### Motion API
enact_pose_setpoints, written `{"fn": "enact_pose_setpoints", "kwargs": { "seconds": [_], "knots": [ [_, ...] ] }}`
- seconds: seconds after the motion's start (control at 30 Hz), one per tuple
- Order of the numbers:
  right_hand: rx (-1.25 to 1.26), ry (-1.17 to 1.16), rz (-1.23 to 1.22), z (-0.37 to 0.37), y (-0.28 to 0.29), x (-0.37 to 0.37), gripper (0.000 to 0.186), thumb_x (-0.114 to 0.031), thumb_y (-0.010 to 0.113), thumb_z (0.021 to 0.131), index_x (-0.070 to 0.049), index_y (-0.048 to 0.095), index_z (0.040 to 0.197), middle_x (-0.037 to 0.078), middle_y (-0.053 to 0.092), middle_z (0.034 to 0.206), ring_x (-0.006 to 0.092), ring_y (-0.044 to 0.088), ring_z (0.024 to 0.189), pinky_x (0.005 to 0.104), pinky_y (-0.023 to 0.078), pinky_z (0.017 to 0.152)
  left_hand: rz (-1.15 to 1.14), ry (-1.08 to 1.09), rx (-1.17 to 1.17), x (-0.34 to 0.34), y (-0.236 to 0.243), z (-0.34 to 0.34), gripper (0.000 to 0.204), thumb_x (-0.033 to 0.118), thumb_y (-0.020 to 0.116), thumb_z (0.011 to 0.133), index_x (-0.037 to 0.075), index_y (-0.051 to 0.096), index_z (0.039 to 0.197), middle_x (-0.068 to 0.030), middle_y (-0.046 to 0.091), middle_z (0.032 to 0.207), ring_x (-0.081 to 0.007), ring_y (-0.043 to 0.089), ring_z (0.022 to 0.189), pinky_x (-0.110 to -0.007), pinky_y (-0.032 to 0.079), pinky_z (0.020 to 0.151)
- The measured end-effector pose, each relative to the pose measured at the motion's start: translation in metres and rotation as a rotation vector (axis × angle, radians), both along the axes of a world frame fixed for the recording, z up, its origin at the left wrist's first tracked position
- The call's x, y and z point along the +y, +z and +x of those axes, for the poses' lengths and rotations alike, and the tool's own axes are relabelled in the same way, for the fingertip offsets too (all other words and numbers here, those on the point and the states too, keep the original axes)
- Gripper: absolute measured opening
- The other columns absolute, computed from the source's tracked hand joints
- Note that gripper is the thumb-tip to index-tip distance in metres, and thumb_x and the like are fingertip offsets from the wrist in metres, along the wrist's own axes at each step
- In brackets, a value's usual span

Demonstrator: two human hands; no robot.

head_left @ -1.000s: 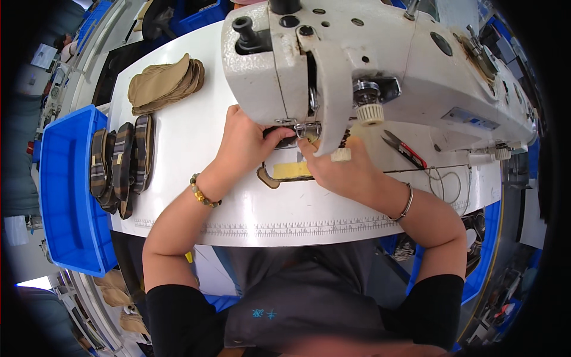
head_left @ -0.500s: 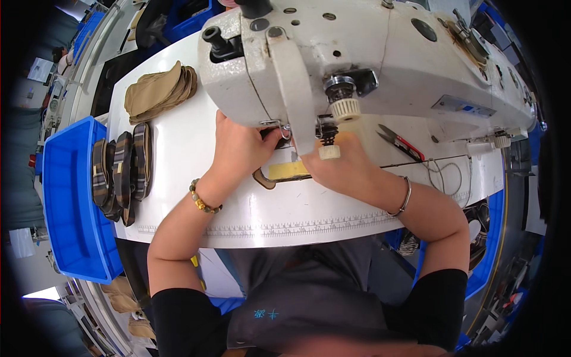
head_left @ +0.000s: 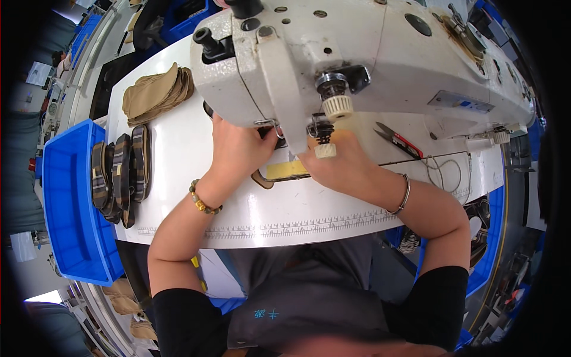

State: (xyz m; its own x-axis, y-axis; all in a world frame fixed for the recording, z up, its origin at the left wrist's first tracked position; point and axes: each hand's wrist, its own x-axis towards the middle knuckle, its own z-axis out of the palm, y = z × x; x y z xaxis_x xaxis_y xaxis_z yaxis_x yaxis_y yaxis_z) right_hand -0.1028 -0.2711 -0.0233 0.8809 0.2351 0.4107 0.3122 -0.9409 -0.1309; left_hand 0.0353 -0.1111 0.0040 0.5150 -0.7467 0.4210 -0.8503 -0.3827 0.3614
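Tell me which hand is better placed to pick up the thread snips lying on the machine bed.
Right. The right hand rests just beside the thread snips, on the same side of the needle; the left hand sits across the sewing machine head, holding the yellow piece.

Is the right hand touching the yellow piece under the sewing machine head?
Touching. In the head view the right hand lies flat on the right end of the yellow piece, with no gap between them; the fingertips are hidden behind the sewing machine head.

left hand: slid further under machine head | yellow piece: more exposed
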Motion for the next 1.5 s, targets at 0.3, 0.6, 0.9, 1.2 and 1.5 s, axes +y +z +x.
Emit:
{"fn": "enact_pose_setpoints", "kwargs": {
  "seconds": [0.3, 0.6, 0.9, 1.2, 1.5],
  "knots": [
    [0.001, 0.004, -0.052, -0.009, 0.012, 0.006, 0.008, -0.013, 0.067, 0.068, -0.006, 0.068, 0.071, 0.012, 0.06, 0.063, 0.0284, 0.064, 0.057, 0.0404, 0.05, 0.049, 0.127, -0.001, 0.056, 0.0, 0.023, -0.009, 0.026, 0.024, 0.08, 0.076, 0.009, 0.073, 0.095, -0.0081, 0.065, 0.07, -0.0275, 0.062, 0.064, -0.039, 0.049, 0.06],
    [-0.106, 0.077, -0.042, -0.006, 0.005, 0.015, 0.036, -0.011, 0.064, 0.077, -0.001, 0.067, 0.112, 0.006, 0.055, 0.054, 0.0253, 0.058, 0.047, 0.0384, 0.044, 0.043, 0.188, -0.097, 0.41, -0.003, 0.024, 0.021, 0.034, 0.019, 0.08, 0.076, 0.012, 0.074, 0.109, -0.0092, 0.074, 0.101, -0.0276, 0.07, 0.094, -0.038, 0.055, 0.081],
    [0.006, 0.004, -0.059, -0.009, 0.005, 0.014, 0.044, -0.011, 0.065, 0.075, -0.001, 0.066, 0.118, 0.007, 0.057, 0.057, 0.0253, 0.06, 0.049, 0.0389, 0.047, 0.045, 0.253, -0.088, 0.445, -0.004, 0.018, 0.024, 0.033, 0.019, 0.081, 0.076, 0.013, 0.074, 0.108, -0.0082, 0.074, 0.1, -0.0258, 0.07, 0.094, -0.037, 0.054, 0.085],
    [-0.064, 0.022, -0.103, -0.008, 0.008, 0.01, 0.04, -0.01, 0.064, 0.075, -0.002, 0.069, 0.113, 0.007, 0.055, 0.055, 0.0253, 0.061, 0.051, 0.0383, 0.047, 0.045, 0.276, -0.111, 0.467, -0.006, 0.016, 0.03, 0.032, 0.026, 0.08, 0.08, 0.013, 0.074, 0.108, -0.0098, 0.074, 0.101, -0.0285, 0.069, 0.094, -0.037, 0.053, 0.084],
    [-0.102, 0.032, -0.078, -0.006, 0.007, 0.007, 0.038, -0.008, 0.066, 0.074, -0.003, 0.068, 0.112, 0.006, 0.057, 0.059, 0.0241, 0.06, 0.053, 0.037, 0.045, 0.044, 0.233, -0.106, 0.451, -0.004, 0.014, 0.027, 0.033, 0.027, 0.08, 0.08, 0.013, 0.074, 0.109, -0.0094, 0.074, 0.101, -0.0284, 0.069, 0.094, -0.037, 0.053, 0.084]
  ]
}}
